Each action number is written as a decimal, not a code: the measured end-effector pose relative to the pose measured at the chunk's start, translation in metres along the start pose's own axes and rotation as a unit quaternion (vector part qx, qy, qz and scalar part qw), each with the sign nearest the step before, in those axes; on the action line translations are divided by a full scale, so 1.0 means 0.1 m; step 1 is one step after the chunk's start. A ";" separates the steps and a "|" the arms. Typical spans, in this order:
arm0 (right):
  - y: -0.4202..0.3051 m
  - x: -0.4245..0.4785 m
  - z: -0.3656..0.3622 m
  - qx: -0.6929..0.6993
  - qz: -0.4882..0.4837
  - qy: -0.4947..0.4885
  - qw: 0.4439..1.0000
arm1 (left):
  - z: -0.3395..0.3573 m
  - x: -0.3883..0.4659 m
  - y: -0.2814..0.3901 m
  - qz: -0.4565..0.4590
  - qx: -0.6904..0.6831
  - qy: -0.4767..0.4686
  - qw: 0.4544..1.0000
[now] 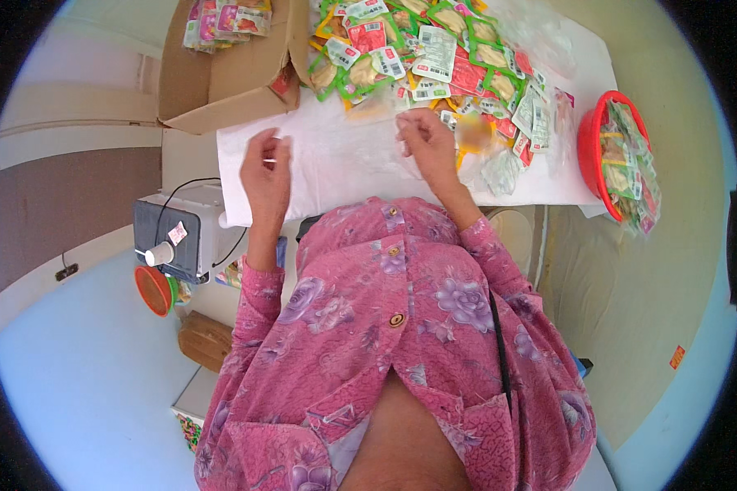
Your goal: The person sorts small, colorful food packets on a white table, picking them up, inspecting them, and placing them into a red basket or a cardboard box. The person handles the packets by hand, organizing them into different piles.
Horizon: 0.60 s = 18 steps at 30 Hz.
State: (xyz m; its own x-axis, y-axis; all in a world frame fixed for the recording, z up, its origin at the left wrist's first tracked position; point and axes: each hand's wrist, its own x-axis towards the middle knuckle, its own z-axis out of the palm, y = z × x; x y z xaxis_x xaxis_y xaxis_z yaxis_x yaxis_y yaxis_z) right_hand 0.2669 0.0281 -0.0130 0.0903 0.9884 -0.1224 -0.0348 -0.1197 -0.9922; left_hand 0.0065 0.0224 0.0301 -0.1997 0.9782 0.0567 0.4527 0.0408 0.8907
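Note:
My left hand (265,175) is above the left part of a white-covered table (319,178), its fingers curled towards the thumb. Opposite it, my right hand (428,144) has bent fingers and is near the front of a heap of sealed food packets (436,55). Faint, see-through film (381,144) seems to spread over the cloth between the hands. Blur and glare hide whether either hand pinches it. A crumpled clear plastic bag (502,172) lies to the right of my right wrist.
An open cardboard box (233,86) with bagged packets (227,24) stands back left. At the right edge is a red plastic basket (589,147) piled with filled bags (620,159). A machine (172,233) with a paper cup (159,253) and a cable stands left. More clear bags (540,37) lie back right.

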 end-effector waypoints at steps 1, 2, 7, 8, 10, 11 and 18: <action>-0.01 -0.01 0.04 -0.021 0.007 -0.003 1.000 | 0.06 -0.03 0.11 -0.016 0.003 -0.064 0.998; 0.04 -0.02 0.12 -0.007 -0.015 -0.031 0.999 | 0.16 -0.10 0.24 -0.021 0.018 -0.105 0.994; -0.17 -0.11 0.53 0.027 -0.035 -0.140 0.989 | 0.45 -0.29 0.40 -0.072 -0.048 -0.138 0.987; -0.17 -0.12 0.52 0.035 -0.022 -0.147 0.988 | 0.48 -0.29 0.39 -0.083 -0.064 -0.136 0.985; -0.15 -0.12 0.52 0.054 0.006 -0.166 0.985 | 0.43 -0.27 0.35 -0.062 -0.055 -0.141 0.987; -0.14 -0.13 0.52 0.070 0.026 -0.154 0.985 | 0.38 -0.25 0.32 -0.052 -0.051 -0.143 0.987; 0.05 0.00 0.27 0.139 0.066 -0.068 0.986 | 0.14 -0.16 0.16 -0.044 -0.043 -0.054 0.997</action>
State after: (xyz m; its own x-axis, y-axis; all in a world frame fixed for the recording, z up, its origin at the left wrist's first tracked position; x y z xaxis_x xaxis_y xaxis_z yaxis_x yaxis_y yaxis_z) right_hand 0.2395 0.0303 -0.0173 -0.0669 0.9714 -0.2278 -0.3106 -0.2372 -0.9205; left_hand 0.0290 0.0099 0.0377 -0.1382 0.9880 -0.0693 0.3603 0.1153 0.9257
